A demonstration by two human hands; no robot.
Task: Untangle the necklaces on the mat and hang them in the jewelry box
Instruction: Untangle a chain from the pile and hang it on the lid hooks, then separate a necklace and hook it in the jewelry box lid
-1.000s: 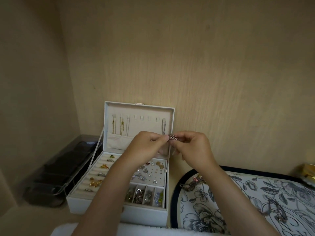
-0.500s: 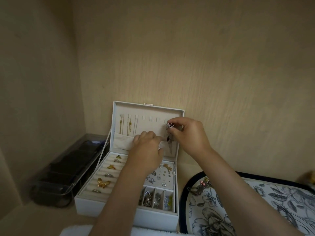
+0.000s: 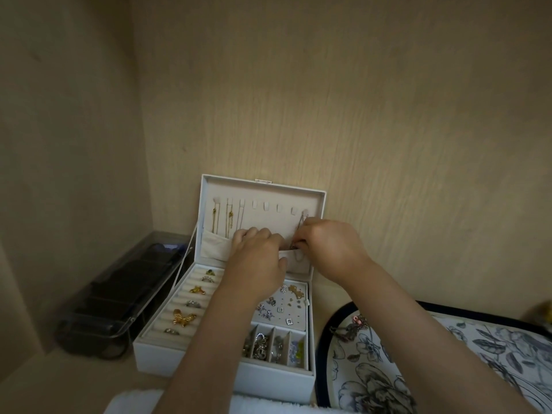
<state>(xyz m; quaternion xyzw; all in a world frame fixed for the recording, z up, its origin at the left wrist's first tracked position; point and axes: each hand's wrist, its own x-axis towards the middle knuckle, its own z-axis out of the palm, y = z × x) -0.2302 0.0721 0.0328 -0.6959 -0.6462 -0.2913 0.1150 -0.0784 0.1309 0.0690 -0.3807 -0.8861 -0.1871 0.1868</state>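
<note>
- Right hand [image 3: 328,249] fingers pinched on a thin silver necklace [image 3: 301,225], low on the chain, right at the mouth of the fabric pocket [image 3: 215,249] in the raised lid.
- Left hand [image 3: 257,258] fingers curled narrow at the pocket's upper edge, seemingly holding it open; exact grip hidden behind the knuckles.
- Chain running up from the pinch to the rightmost hook [image 3: 305,211] in the lid's hook row; gold necklaces [image 3: 222,218] already hanging on the left hooks.
- Likely step: tucking the loose tail into the pocket. Best done slowly, pocket held wide, chain fed straight down without twisting or lifting off the hook.
- Below, jewelry box [image 3: 227,380] tray open on the counter, rings and small charms inside.
- Further right, floral mat [image 3: 493,354] with a tangled cluster of necklaces [image 3: 352,325] near its edge, waiting.
</note>
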